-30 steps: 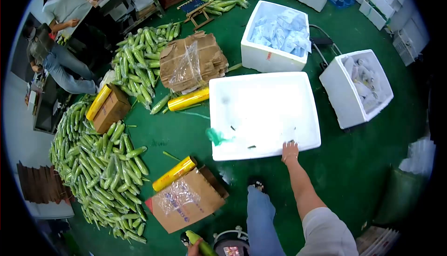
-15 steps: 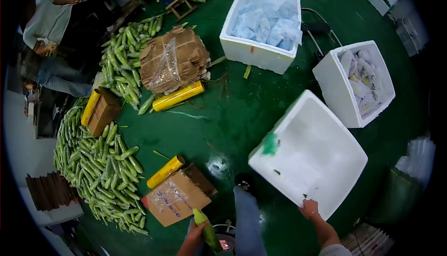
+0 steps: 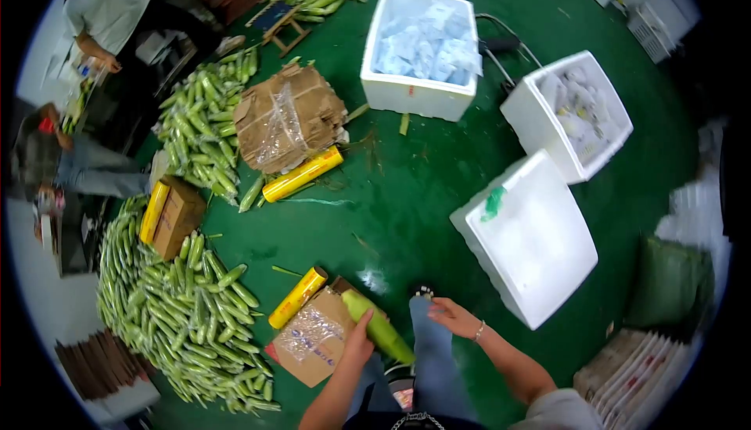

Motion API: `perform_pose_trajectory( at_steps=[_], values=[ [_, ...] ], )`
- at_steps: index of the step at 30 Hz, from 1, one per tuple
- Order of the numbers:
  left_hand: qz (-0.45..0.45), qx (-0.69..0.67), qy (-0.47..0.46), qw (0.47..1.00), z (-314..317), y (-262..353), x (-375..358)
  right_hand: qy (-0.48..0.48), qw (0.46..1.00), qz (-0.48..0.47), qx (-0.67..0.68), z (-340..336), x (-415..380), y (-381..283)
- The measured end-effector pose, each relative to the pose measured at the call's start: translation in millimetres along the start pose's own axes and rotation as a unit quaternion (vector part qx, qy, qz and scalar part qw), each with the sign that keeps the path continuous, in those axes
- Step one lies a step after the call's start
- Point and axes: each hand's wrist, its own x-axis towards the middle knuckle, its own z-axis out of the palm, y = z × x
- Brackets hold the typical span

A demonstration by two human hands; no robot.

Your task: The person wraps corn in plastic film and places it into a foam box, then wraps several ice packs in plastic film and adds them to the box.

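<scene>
My left hand point(image 3: 357, 341) is closed around the middle of a green ear of corn point(image 3: 381, 330), held at a slant over my lap. To its right, my right hand point(image 3: 456, 319) hovers over my knee with fingers apart and nothing in them. Just left of the corn stands a cardboard box point(image 3: 315, 340) with clear film on top. A yellow roll of film point(image 3: 298, 298) lies along that box's far side. The white foam box point(image 3: 540, 242), with a green mark on its edge, is right of my right hand and apart from it.
Film-wrapped ears of corn point(image 3: 188, 313) form a large pile at left. Farther off are flattened cardboard point(image 3: 285, 113), a foam box with pale blue packs point(image 3: 418, 101) and another foam box point(image 3: 547, 121). Two people, one in a white shirt point(image 3: 102, 11), are at upper left.
My right hand has left the foam box's near edge and come left over my knee. The ear of corn has risen in my left hand. The view has shifted.
</scene>
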Motion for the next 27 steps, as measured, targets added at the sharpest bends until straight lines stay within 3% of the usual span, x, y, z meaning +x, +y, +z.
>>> perform_pose_trajectory(
  at_steps=[2,4,6,10,12,13,14,16,17,18,19,20,22,24,27],
  values=[
    [-0.021,-0.003,-0.084,0.996,6.4,8.3,9.5,0.003,0.999,0.004,0.039,39.1,-17.6,-45.1],
    [-0.045,0.034,-0.1,0.993,54.5,30.6,-11.2,-0.026,0.999,-0.002,-0.044,52.8,-36.7,-93.3],
    [-0.058,0.049,-0.138,0.987,74.2,21.6,9.3,-0.011,0.999,-0.016,-0.03,45.2,-26.8,-95.9],
    [-0.014,0.088,-0.14,0.986,140.3,21.5,75.2,0.037,0.998,-0.029,-0.052,-29.7,32.5,-95.3],
    [-0.102,0.037,-0.119,0.987,169.2,46.0,146.2,0.043,0.993,0.06,0.091,-90.2,77.6,-107.7],
    [-0.096,0.049,-0.11,0.988,183.7,64.9,182.0,0.128,0.986,-0.061,-0.09,-128.7,117.9,-80.6],
    [-0.092,0.063,-0.102,0.988,197.1,83.4,221.8,0.132,0.986,-0.018,-0.103,-169.5,141.2,-111.2],
    [-0.081,0.122,-0.075,0.986,228.6,130.2,296.2,0.268,0.899,-0.112,-0.328,-254.1,216.0,-120.9],
    [-0.033,0.281,-0.086,0.955,227.4,143.3,362.0,0.284,0.882,-0.138,-0.35,-292.4,249.7,-143.0],
    [0.016,0.432,-0.093,0.897,228.7,155.2,420.4,0.327,0.816,-0.209,-0.429,-326.4,284.4,-160.0],
    [0.144,0.541,-0.151,0.815,253.5,180.0,445.0,0.337,0.795,-0.179,-0.472,-350.6,309.1,-194.3],
    [0.264,0.632,-0.205,0.7,283.4,203.7,466.7,0.351,0.764,-0.17,-0.513,-372.3,336.3,-222.4],
    [0.3,0.78,-0.077,0.544,328.9,225.1,511.9,0.362,0.718,-0.118,-0.583,-411.1,393.6,-250.4],
    [0.262,0.865,0.03,0.427,400.9,252.6,504.9,0.37,0.71,-0.131,-0.585,-441.8,443.7,-250.3],
    [0.34,0.875,0.066,0.337,441.2,272.4,543.8,0.267,0.69,-0.055,-0.671,-464.7,487.4,-242.4]
  ],
)
